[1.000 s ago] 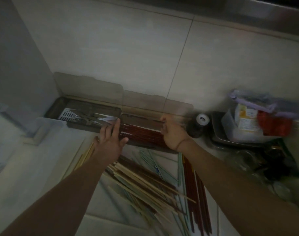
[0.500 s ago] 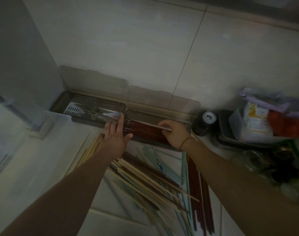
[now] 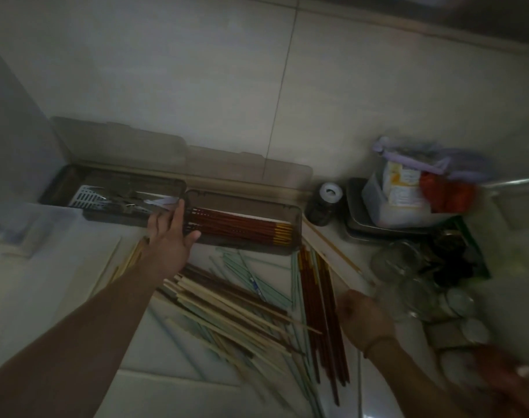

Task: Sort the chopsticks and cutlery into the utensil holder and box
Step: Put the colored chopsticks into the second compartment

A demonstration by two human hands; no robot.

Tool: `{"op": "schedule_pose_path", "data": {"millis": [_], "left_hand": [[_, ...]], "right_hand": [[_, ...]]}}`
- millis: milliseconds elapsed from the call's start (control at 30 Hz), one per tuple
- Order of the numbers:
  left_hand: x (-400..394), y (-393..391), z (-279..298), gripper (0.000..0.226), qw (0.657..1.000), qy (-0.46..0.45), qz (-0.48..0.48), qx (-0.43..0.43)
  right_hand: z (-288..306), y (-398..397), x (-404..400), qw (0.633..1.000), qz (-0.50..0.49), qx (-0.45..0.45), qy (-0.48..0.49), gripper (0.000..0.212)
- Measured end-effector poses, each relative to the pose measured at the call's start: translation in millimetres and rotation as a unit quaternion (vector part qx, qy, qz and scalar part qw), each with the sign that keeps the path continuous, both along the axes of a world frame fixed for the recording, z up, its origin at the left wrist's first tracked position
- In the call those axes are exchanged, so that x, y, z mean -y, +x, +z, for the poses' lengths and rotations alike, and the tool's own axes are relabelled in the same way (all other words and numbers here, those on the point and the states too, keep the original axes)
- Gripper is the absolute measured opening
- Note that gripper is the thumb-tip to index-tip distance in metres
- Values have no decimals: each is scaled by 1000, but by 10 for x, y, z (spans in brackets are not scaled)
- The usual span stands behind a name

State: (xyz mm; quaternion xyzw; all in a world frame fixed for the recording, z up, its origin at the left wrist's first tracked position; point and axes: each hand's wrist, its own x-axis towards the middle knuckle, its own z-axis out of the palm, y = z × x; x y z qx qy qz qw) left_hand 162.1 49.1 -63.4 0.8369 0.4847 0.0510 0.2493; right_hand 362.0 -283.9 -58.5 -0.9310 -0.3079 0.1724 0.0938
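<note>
Two dark boxes with open clear lids stand against the wall. The left box (image 3: 76, 176) holds metal cutlery (image 3: 127, 199) on a white grid. The right box (image 3: 245, 248) holds a row of dark red chopsticks (image 3: 239, 226) with yellow tips. My left hand (image 3: 169, 236) rests on the seam between the boxes, fingers straight and thumb spread. Loose chopsticks (image 3: 233, 312), pale, mint and dark red, lie piled on the counter. My right hand (image 3: 364, 319) is blurred beside the pile, where a pale chopstick (image 3: 326, 260) ends. Whether it holds that stick is unclear.
A dark jar with a white lid (image 3: 325, 203) stands right of the boxes. Behind it a metal tray (image 3: 359, 229) carries a bagged plastic container (image 3: 408, 191). Glass jars (image 3: 408, 276) crowd the right side. A grey wall panel (image 3: 13, 146) closes off the left.
My right hand has pulled away from the right box, back towards me and to the right. The red chopsticks now lie uncovered in the box. My left hand stays at the boxes.
</note>
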Motion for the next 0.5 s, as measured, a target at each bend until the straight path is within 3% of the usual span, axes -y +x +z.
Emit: {"op": "schedule_pose_path", "data": {"millis": [167, 300, 500], "left_hand": [[-3, 12, 9, 72, 1000, 0, -1, 8], [12, 19, 40, 73, 1000, -6, 1, 5], [22, 11, 84, 72, 1000, -15, -7, -6]], "right_hand": [[-15, -178, 41, 999, -41, -9, -16, 13], [13, -292, -20, 996, -22, 32, -83, 23], [139, -289, -80, 982, 9, 84, -170, 22]]}}
